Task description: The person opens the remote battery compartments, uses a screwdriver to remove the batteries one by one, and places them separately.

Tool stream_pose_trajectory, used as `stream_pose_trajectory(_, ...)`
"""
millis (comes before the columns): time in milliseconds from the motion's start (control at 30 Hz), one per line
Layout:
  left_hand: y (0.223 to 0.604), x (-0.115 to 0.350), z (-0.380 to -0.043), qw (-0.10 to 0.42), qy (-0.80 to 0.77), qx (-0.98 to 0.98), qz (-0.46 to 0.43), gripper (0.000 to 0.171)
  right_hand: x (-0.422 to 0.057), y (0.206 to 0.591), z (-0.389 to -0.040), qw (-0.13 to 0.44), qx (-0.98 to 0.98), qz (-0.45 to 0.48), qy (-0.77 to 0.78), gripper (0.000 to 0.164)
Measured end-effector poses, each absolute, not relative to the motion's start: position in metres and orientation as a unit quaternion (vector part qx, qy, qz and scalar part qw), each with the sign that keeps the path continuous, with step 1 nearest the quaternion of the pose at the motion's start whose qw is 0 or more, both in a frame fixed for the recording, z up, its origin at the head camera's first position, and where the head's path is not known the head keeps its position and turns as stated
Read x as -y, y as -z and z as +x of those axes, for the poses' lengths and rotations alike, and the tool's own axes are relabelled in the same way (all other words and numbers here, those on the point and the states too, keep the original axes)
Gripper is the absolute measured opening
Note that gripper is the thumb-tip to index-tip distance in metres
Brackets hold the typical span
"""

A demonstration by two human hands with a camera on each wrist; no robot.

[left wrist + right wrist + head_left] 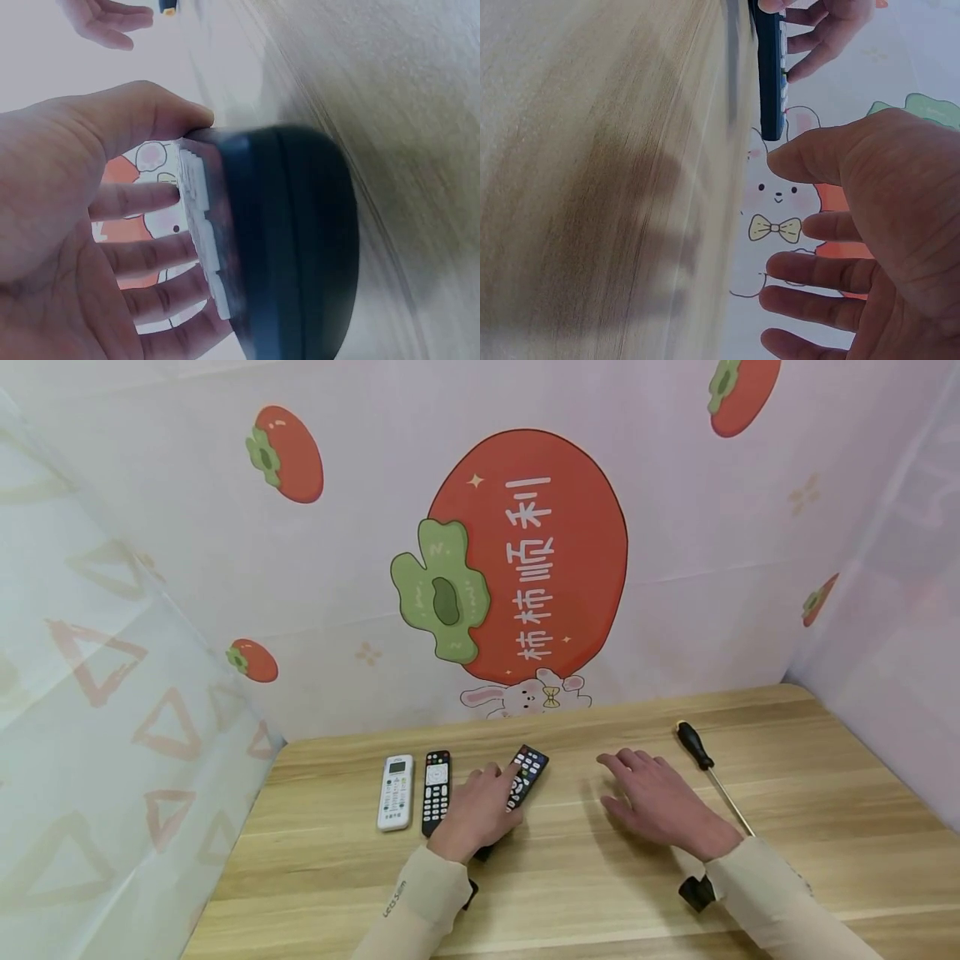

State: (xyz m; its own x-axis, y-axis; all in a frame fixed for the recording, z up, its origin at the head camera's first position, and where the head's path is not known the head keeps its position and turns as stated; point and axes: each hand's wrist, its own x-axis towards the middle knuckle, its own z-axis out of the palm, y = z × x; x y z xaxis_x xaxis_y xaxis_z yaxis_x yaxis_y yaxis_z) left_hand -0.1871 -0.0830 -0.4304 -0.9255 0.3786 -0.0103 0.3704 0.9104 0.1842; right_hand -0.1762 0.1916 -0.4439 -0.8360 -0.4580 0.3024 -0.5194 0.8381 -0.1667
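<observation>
A black remote control [534, 760] with pale buttons slants across the middle of the table, its far end pointing up and right. My left hand [480, 803] grips it from above, thumb on its right edge and fingers reaching over the button side. In the left wrist view its rounded near end [300, 232] fills the middle. The right wrist view shows the remote [769, 90] edge-on, just above the tabletop. My right hand [660, 797] holds nothing; its fingers are spread and relaxed over the table, right of the remote.
Left of my left hand lie a white remote control [395, 793] and a second black remote [436, 787], side by side. A screwdriver [693, 745] with a black handle lies beyond my right hand, its shaft running toward my right wrist. A printed cloth backdrop [360, 568] rises behind the wooden table [585, 893].
</observation>
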Motion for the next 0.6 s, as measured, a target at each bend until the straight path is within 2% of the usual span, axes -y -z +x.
stream_pose_trajectory(233, 0.4290, 0.0794, -0.1845, 0.025, -0.059, -0.973, 0.222, 0.062, -0.1907, 0.4411, -0.1779, 0.126, 0.948, 0.258, -0.137, 0.054)
stream_pose_trajectory(600, 0.4260, 0.0745, -0.1775, 0.049, -0.040, -0.961, 0.268, 0.059, -0.1846, 0.4375, -0.1784, 0.083, 0.946, 0.267, -0.164, 0.074)
